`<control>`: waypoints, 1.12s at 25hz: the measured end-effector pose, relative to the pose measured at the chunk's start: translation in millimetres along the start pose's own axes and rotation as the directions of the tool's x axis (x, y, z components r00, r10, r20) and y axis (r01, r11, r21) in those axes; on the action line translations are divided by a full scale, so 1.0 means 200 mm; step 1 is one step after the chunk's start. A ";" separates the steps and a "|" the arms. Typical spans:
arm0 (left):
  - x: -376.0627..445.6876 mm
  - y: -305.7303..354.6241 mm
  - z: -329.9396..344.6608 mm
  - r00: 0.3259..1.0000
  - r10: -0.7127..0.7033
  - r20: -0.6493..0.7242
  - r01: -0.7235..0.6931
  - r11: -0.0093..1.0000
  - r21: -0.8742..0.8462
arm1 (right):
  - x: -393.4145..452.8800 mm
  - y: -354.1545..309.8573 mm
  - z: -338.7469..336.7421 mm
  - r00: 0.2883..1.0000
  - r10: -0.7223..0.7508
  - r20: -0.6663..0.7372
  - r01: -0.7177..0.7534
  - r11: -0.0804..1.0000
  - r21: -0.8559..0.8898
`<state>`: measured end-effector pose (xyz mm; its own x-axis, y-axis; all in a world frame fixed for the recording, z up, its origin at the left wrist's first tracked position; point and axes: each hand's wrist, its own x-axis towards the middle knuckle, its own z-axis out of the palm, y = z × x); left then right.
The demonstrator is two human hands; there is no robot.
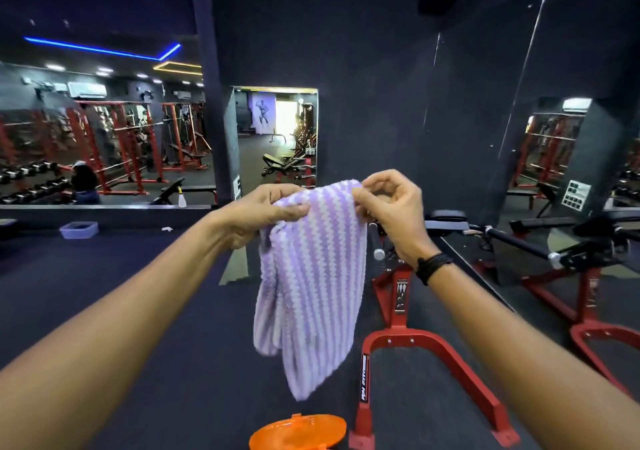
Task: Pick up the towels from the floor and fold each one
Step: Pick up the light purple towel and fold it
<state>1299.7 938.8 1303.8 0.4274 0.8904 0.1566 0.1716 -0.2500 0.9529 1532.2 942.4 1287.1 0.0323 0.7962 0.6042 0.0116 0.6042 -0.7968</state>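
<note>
Head view: left hand [266, 212] pinches the top edge of the purple-and-white striped towel [311, 286] at its left corner, thumb over the fabric, fingers curled behind; right hand [389, 207] pinches the same top edge at the right corner, thumb and forefinger nipping the cloth, other fingers loosely curled; black wristband [434, 266] on the right wrist; both arms stretched forward, hands close together, roughly level, right a touch higher; towel is off the floor, held in the air in the middle of the scene, hanging straight down from the two hands; long axis vertical, stripes running down its length; cloth looks bunched and partly doubled, lower end tapering to a point above the orange lid-like object [298, 432] on the floor at the near edge; key relation: the whole towel lies below the hands, both equally near the top edge, so judged step is spreading the corners apart to open the width before folding; not yet folded, task looks early for this towel; risk: bunched layers may hide the true corners, fold could go crooked; outward: red machine frame [401, 338] just right of the towel; dark gym floor [138, 397]; pale plastic tub [79, 230] far left by the mirror wall; no other towels clearly seen on the floor.
</note>
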 end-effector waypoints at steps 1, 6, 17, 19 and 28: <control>-0.01 0.03 -0.01 0.999 0.035 0.005 -0.035 0.999 -0.017 | 0.01 0.03 -0.04 0.997 -0.048 -0.067 0.043 0.997 -0.071; -0.02 0.15 -0.06 0.983 0.185 -0.010 -0.185 0.976 -0.116 | -0.04 0.13 -0.07 0.927 0.085 0.366 -0.025 0.986 -0.165; -0.05 -0.02 -0.26 0.762 0.030 -0.646 -0.329 0.878 -0.347 | -0.18 0.38 -0.29 0.650 0.557 0.516 -0.739 0.621 0.260; -0.05 -0.08 -0.27 0.674 -0.080 -0.734 -0.337 0.851 -0.402 | -0.18 0.37 -0.31 0.744 0.474 0.471 -0.665 0.459 0.589; -0.17 -0.30 -0.38 0.801 -0.243 -0.548 0.174 0.969 -0.176 | 0.05 0.12 -0.12 0.890 0.450 -0.069 -0.429 0.880 0.205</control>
<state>1206.7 951.9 1260.3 -0.1855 0.9820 0.0358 0.0845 -0.0203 0.9962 1557.1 964.3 1273.5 0.1027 0.9785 0.1786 -0.2082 0.1968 -0.9581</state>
